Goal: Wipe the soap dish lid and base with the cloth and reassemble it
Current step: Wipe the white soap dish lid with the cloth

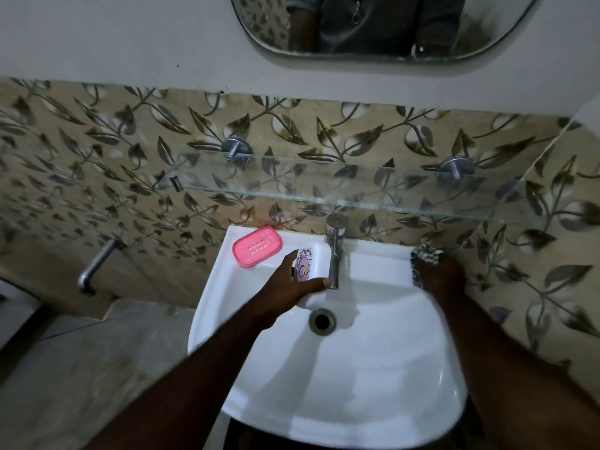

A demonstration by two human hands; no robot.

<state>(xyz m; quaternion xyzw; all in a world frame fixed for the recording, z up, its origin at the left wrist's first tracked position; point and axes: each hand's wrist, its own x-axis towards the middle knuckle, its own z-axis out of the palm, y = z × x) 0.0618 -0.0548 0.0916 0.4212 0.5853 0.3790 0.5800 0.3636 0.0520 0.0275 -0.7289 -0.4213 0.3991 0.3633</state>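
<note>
Left hand (292,280) holds the soap dish lid (319,258), the white piece with a purple print. Thumb lies along its near long edge and the fingers wrap the far side, so it's a firm grip. The lid sits tilted over the sink (207,306) basin, just left of the tap (336,248) and close to touching the spout. The drain (322,321) is just below it.

Pink base (257,245) lies flat on the sink's back-left ledge, slotted face up. It's apart from the lid and no hand is on it, so the dish isn't assembled.

Right hand (441,274) is at the back-right corner of the sink rim, on the cloth (425,251). Fingers curl down over the bunched, patterned cloth, which sticks out past the fingertips and along the hand's left side. That area is motion-blurred, so I can't make out the finer grip.

Glass shelf (324,186) runs above the tap on the leaf-pattern tile. Mirror (373,24) is at the top.
</note>
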